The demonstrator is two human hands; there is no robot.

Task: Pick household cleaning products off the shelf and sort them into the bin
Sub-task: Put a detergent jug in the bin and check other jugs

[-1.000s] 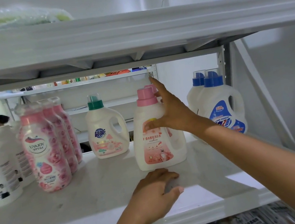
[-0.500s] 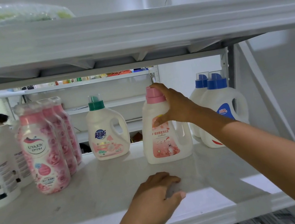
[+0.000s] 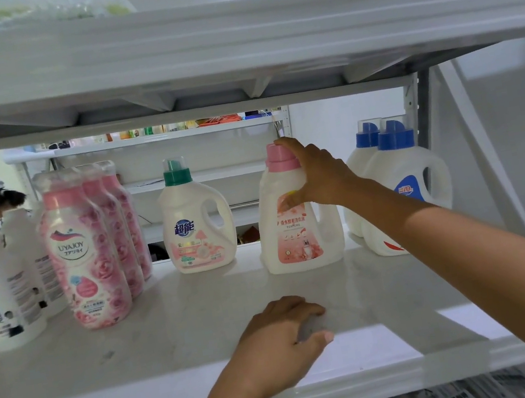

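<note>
one white plastic detergent jug with a pink cap and flowered label (image 3: pixel 295 235) stands upright on the white shelf board (image 3: pixel 140 351), just beside two blue-capped white jugs (image 3: pixel 403 175). the right hand (image 3: pixel 319 175) has slid up from its shoulder; fingers now curl round the neck and cap, thumb on the label. the left hand (image 3: pixel 278 345) rests by the shelf's front edge, fingers loosely curled, holding nothing. the grip looks set, so the lift toward the unseen bin seems next.
</note>
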